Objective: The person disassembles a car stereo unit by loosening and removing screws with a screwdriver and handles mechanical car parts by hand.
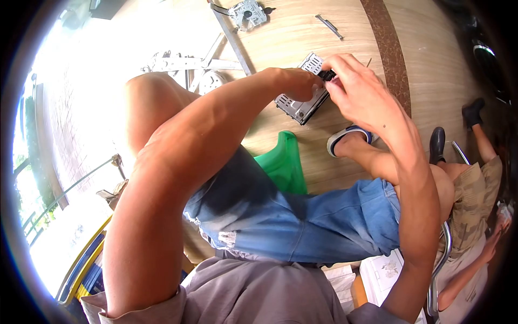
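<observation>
A boxy metal electronic unit (298,109) with slotted silver plates lies on the wood-patterned floor, partly covered by my hands. Over its upper edge, my right hand (357,89) pinches a small black part (327,75) between thumb and fingers. Close against it, my left hand (298,84) is curled above the unit, its fingertips meeting the right hand's near the black part. Whether the left fingers grip that part or something else is hidden. The black part's exact kind is too small to make out.
A metal disc mechanism (248,14) and a thin metal rod (329,27) lie on the floor beyond. Metal brackets (186,66) are at the left. A green plastic piece (283,162) stands by my legs. Another person in patterned shorts (468,216) sits at the right.
</observation>
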`<state>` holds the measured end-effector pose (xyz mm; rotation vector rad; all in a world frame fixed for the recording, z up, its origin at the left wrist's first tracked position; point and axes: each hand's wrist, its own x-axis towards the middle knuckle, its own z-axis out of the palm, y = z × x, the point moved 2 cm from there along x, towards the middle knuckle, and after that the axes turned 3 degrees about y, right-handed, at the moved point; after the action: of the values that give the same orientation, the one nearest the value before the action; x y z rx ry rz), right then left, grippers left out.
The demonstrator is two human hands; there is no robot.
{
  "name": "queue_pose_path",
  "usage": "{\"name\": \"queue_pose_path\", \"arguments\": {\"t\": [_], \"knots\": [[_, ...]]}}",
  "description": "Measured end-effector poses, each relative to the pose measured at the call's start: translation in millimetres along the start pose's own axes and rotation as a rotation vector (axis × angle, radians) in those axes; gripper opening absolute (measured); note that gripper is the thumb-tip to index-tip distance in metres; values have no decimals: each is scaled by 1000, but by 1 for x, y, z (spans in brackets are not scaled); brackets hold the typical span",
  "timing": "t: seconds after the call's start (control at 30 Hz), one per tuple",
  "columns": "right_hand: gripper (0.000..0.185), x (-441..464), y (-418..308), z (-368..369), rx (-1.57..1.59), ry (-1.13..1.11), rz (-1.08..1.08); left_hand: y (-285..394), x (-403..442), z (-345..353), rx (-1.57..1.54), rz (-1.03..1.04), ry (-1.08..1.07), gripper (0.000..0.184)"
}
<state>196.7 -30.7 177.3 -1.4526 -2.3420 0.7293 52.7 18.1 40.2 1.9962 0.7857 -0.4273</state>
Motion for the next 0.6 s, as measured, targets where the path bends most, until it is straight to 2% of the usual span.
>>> {"name": "queue_pose_path", "arguments": {"t": [0.03,0.07,0.17,0.27,0.47,0.6], "knots": [[22,-2,-1,2,67,54,-72,-1,2,1,10,-7,1,51],[22,-4,-1,2,127,-46,-31,-1,2,2,21,-14,3,50],[24,-2,-7,-5,14,-184,90,-1,1,1,25,-23,15,52],[29,5,-12,-9,-229,-211,238,2,-2,-3,23,-34,4,57],[33,-5,-4,8,91,5,-71,2,-1,-2,14,-43,-20,64],[35,-2,-6,1,-75,-158,98,-2,6,2,56,-13,-18,64]]}}
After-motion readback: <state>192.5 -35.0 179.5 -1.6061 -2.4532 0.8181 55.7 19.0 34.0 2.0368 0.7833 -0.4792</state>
